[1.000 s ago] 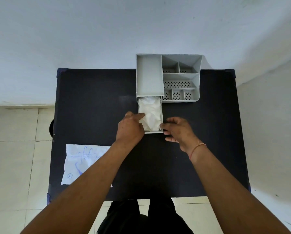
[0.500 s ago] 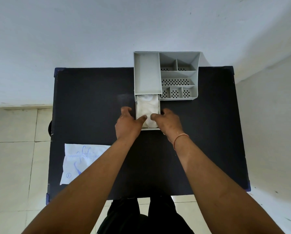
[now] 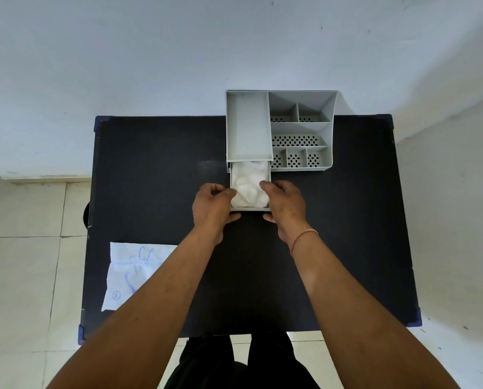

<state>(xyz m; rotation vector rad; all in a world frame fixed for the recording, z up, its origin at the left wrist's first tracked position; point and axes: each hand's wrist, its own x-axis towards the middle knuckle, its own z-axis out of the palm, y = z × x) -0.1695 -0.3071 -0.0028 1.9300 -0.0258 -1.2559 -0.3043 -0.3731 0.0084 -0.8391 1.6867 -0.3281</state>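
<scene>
One drawer [image 3: 250, 209], clasped by left grip [image 3: 212, 204] and right grip [image 3: 285, 204], one white bundle [image 3: 248, 184] inside

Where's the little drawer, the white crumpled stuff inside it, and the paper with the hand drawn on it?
drawer [image 3: 250, 209]: head view, middle of its front wall.
white crumpled stuff [image 3: 248, 184]: head view, its middle.
paper [image 3: 124, 276]: head view, its bare left part.

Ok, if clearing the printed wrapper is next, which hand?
Left. The wrapper lies at the table's front-left corner, beside the left forearm; the left hand need only release the drawer and draw back. The right hand would have to cross over.
</scene>
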